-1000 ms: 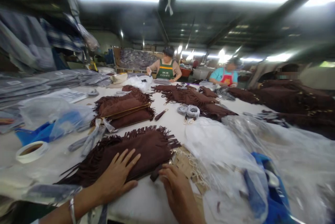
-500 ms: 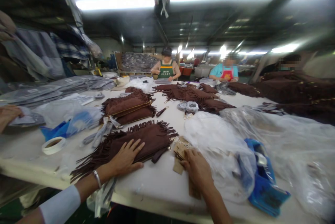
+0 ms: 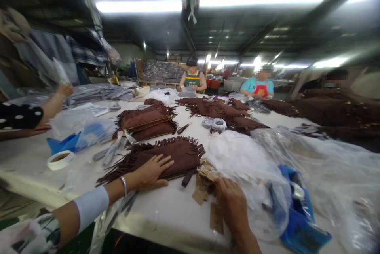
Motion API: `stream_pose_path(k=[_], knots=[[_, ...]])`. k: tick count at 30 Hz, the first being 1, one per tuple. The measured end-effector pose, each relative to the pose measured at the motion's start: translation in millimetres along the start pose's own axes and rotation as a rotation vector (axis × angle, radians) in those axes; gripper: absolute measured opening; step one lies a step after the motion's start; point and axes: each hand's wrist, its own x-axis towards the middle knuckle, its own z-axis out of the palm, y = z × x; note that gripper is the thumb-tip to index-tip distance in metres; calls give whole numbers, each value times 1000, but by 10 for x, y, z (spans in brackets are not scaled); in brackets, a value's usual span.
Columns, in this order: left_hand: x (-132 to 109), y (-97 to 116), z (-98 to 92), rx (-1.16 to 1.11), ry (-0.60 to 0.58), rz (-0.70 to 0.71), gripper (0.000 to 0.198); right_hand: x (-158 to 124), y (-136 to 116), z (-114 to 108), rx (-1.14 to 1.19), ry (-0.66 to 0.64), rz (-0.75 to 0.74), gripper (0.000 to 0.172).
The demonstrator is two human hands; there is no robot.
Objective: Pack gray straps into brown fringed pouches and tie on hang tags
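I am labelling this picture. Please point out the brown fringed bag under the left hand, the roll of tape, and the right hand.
brown fringed bag (image 3: 178,155), head view, flat suede body.
roll of tape (image 3: 60,160), head view, white rim.
right hand (image 3: 233,202), head view, back of hand.

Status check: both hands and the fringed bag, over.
Left hand flat on brown fringed bag. Right hand on paper tags beside it. Clear plastic bag crowding right side.

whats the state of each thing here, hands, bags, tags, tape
left hand: flat, palm down on the fringed bag
right hand: on the paper tags, fingers bent
fringed bag: lying flat on the table
paper tags: loose heap beside the bag
tape roll: lying flat, untouched
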Motion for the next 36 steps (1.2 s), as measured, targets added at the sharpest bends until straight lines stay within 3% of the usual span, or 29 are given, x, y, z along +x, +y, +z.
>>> stream_pose_path(k=[3,6,8,11,14,17,20,24,29,36], knots=[[9,-136,-86,5,-35,15,81,-40,-23,26,-15,-15,-37,18],[59,-64,-199,-15,-86,-43,82,-80,5,87,99,-84,-41,23],[127,169,-246,-72,-29,-26,76,-87,48,111,252,-91,18,22],[294,695,-177,-191,194,130,62,-46,122,99,509,-20,202,23],[492,1159,73,-222,265,195,63,38,188,48,770,81,403,28],[621,1376,348,-180,269,176,62,115,242,-21,1129,158,581,36],[652,1402,473,-163,293,175,59,163,272,-118,1486,235,730,42],[642,1374,420,-169,292,181,59,216,232,-295,1738,250,787,40],[642,1369,401,-180,287,189,59,332,115,-527,1825,296,741,39],[667,1365,552,-194,326,163,58,553,51,-755,1712,377,637,41]])
